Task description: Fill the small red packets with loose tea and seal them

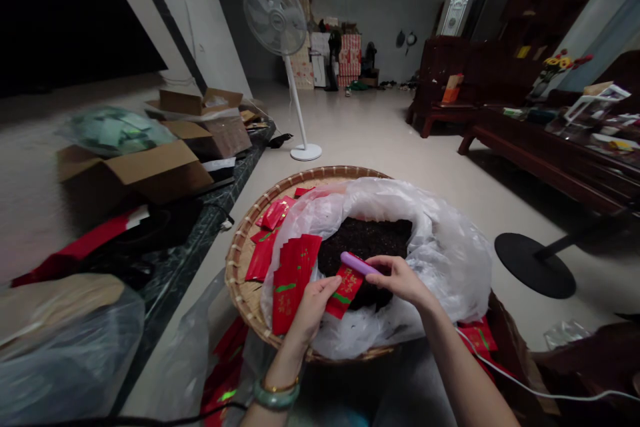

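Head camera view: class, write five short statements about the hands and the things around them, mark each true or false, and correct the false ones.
1. The left hand holds a red packet. True.
2. The right hand holds a pair of scissors. False: it holds a purple stick-shaped item.
3. The green bangle is on the right wrist. False: it is on the left wrist.
4. The white plastic bag, with dark material in it, is on the round woven tray. True.
5. The standing fan is black. False: it is white.
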The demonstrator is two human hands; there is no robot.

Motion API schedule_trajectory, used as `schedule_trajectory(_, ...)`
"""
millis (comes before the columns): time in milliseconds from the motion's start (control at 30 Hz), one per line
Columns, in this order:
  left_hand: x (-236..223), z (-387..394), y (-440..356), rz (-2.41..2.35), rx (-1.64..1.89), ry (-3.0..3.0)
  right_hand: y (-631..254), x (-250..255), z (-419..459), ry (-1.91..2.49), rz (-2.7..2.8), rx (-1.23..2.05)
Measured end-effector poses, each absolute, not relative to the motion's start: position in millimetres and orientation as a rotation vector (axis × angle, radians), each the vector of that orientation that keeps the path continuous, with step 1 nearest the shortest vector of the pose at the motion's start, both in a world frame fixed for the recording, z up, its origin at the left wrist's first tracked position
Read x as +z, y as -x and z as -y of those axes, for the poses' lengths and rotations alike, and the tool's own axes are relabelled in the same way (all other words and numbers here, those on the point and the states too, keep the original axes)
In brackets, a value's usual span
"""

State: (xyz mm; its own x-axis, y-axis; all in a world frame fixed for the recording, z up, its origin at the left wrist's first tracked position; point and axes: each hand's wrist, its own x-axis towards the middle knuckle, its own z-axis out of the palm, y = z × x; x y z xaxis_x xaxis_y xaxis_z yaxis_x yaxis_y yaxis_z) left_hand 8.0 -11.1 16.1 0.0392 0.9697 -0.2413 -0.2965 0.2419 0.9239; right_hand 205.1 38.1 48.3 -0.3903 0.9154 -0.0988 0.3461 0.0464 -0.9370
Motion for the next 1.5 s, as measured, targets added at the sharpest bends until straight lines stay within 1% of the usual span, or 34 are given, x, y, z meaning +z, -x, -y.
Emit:
schedule_trajectory(100,15,12,-9,-1.088,1.151,-0.821,-205,47,-38,1.265,1.785,1.279)
schedule_trajectory(300,14,12,-6,-1.109,1.162,-0.842,-207,52,-39,1.239,1.776,1.319)
schedule_trajectory(633,12,11,-7,-1.099,1.150,-0.837,-207,49,-37,1.261,1.816,1.266)
schedule_trajectory(967,14,10,-5,-1.118,1.136,-0.887,-204,48,-35,1.178,1.840,1.231)
schedule_trajectory(1167,10,8,-3,-1.129,1.164,-0.854,-213,48,-41,1.201,1.770,1.305)
schedule_trajectory(1233,9,9,-1,-1.150,1.205,-0.818,-222,45,-47,1.278,1.781,1.180)
schedule_trajectory(1367,9,10,-1,-1.126,1.206,-0.787,-233,35,-55,1.527,1.911,0.766)
schedule_trajectory(1433,10,11,-3,-1.120,1.186,-0.808,-228,32,-55,1.521,1.899,0.637)
schedule_trajectory(1500,11,12,-6,-1.129,1.165,-0.842,-217,31,-50,1.409,1.840,0.628)
